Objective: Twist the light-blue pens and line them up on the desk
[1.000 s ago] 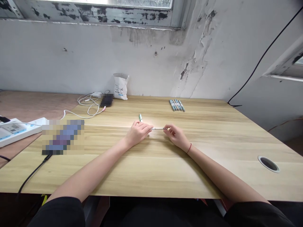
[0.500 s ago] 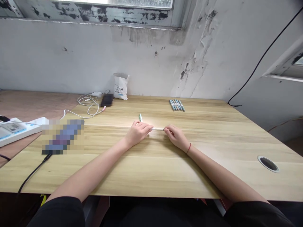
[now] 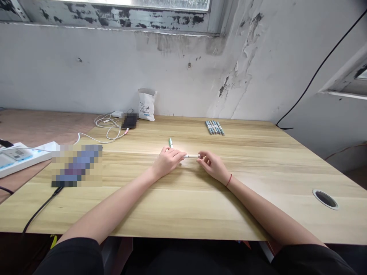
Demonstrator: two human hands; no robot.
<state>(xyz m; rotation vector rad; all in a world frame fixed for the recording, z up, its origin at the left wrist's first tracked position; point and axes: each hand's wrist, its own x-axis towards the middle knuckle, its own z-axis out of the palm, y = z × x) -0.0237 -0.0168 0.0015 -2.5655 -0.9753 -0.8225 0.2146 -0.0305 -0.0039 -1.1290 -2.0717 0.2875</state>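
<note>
Left grip (image 3: pixel 168 162) is resting on the counter (image 3: pixel 183 206) with its fingers pressed together and pointing right, their tips meeting the left end of a slim white pen (image 3: pixel 191 156), though whether they are pinching it cannot be told. That pen is lying level in the gap between both grips, its pale barrel glowing under a bright patch of light, with a dark tip showing at its right end. Right grip (image 3: pixel 213 166) is curving in from the other side, its fingers loosely spread and its fingertips (image 3: pixel 200 154) right at that dark tip; whether it is holding the pen is just as hard to tell. A thin red cord (image 3: pixel 228 180) is circling the right wrist. Across the scene from left to right, a white power strip (image 3: pixel 20 158) is sitting on a plywood board (image 3: pixel 34 126), a pixelated flat object (image 3: pixel 77 165) is lying on the counter, a white cable (image 3: pixel 107 128) is coiling beside a blurred dark object (image 3: pixel 129 121), a white paper packet (image 3: pixel 147 104) is standing by the wall, a green-capped pen (image 3: pixel 170 143) is lying just beyond the left grip, a row of teal-and-white pens (image 3: pixel 214 127) is lying near the wall, and a round cable grommet (image 3: pixel 325 199) is sitting in the counter's right side.
</note>
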